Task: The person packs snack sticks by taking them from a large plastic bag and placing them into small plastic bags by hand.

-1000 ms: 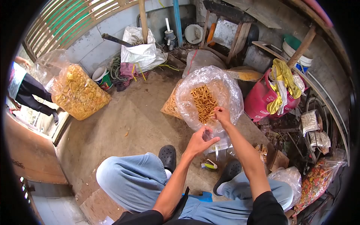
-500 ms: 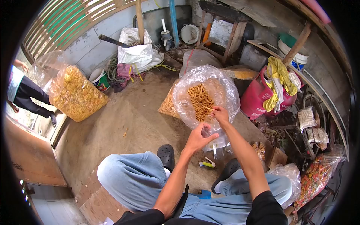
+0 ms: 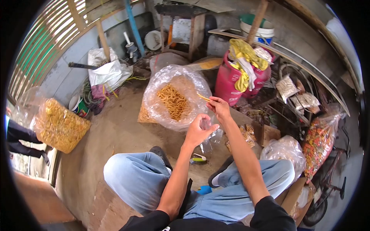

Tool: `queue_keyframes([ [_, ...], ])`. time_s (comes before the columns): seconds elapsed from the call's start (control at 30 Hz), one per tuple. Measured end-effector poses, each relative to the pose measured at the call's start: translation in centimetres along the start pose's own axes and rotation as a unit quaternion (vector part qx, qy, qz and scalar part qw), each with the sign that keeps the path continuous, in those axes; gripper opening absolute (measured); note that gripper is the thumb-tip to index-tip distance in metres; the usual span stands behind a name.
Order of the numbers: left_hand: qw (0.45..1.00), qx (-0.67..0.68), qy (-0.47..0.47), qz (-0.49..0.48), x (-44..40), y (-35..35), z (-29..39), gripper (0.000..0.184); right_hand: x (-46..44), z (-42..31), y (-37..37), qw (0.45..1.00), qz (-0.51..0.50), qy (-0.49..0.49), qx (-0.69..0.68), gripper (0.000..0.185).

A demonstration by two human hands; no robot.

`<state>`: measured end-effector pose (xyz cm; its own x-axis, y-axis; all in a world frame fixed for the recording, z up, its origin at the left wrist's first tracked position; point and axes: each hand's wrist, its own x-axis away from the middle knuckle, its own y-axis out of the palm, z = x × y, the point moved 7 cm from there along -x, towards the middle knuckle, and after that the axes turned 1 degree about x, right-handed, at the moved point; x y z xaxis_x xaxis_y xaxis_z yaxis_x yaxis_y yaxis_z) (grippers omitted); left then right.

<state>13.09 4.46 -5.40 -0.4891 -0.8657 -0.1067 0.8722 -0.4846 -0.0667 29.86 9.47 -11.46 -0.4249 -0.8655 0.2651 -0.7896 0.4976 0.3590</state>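
A large clear plastic bag (image 3: 150, 90) stands open in front of me, with a heap of brown stick snacks (image 3: 173, 102) inside. My right hand (image 3: 219, 109) is raised beside the bag's right rim. Its fingers pinch a few thin snack sticks (image 3: 203, 96). Nearer to me, my left hand (image 3: 198, 131) is curled around a small clear plastic bag (image 3: 207, 124), its mouth within the ring of thumb and fingers. On the floor below lies a green and white stapler (image 3: 198, 158). Small packed snack bags (image 3: 246, 135) lie behind my right forearm.
A tall bag of yellow round snacks (image 3: 63, 125) stands at the left, near a person's legs (image 3: 23, 140). Pink gas cylinders (image 3: 228, 82) with yellow cloth stand at the right. A bag of colourful snacks (image 3: 320, 140) leans farther right. White buckets (image 3: 256, 32) sit behind.
My right hand has lifted away from the snack heap to the bag's right side, carrying the sticks. The view has turned right. My left hand keeps its curled shape.
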Motion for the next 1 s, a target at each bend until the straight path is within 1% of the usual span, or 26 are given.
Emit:
queue_keyframes([
  [0.1,0.999,0.003,0.021,-0.032,0.2,2.1,0.7,0.044,2.8,-2.8,-2.4,0.999,0.016,-0.031,-0.012,0.017],
  [0.3,0.994,0.035,0.019,-0.103,0.0,6.4,1.0,0.049,8.7,-6.1,-7.8,0.996,0.060,-0.068,0.006,0.020],
  [0.37,0.995,0.000,0.038,-0.096,-0.7,7.2,0.7,0.059,10.3,-6.8,-9.3,0.994,0.070,-0.077,0.017,0.020],
  [0.47,0.992,-0.021,0.039,-0.122,-1.6,8.7,1.0,0.064,11.3,-7.5,-12.0,0.992,0.084,-0.088,0.019,0.021],
  [0.5,0.991,-0.019,0.039,-0.129,-1.7,9.3,1.1,0.064,11.8,-8.0,-12.7,0.991,0.095,-0.092,0.013,0.020],
  [0.57,0.987,0.003,0.003,-0.161,-1.9,10.9,0.7,0.057,12.7,-8.8,-14.2,0.988,0.111,-0.102,0.012,0.020],
  [0.6,0.986,0.002,0.000,-0.167,-2.0,11.5,0.3,0.057,13.0,-8.9,-14.8,0.988,0.117,-0.101,0.010,0.020],
  [0.7,0.982,-0.006,0.006,-0.188,-2.2,13.4,-0.5,0.058,14.0,-10.2,-16.1,0.982,0.136,-0.130,0.003,0.020],
  [0.77,0.979,0.000,0.041,-0.199,-2.2,14.3,0.0,0.060,14.7,-11.2,-17.0,0.980,0.142,-0.139,0.010,0.020],
  [0.8,0.978,-0.001,0.040,-0.205,-2.2,14.6,0.2,0.060,15.2,-11.8,-17.1,0.978,0.143,-0.149,0.020,0.020],
  [0.87,0.974,-0.048,0.038,-0.218,-2.0,15.2,0.5,0.060,16.5,-12.9,-17.3,0.976,0.151,-0.154,0.021,0.019],
  [0.93,0.970,-0.064,0.031,-0.231,-1.9,15.6,1.3,0.062,17.5,-14.0,-17.4,0.978,0.132,-0.153,0.054,0.019],
  [1.0,0.966,-0.081,0.026,-0.244,-2.0,16.2,1.4,0.064,18.7,-14.9,-17.5,0.978,0.135,-0.145,0.066,0.019],
])
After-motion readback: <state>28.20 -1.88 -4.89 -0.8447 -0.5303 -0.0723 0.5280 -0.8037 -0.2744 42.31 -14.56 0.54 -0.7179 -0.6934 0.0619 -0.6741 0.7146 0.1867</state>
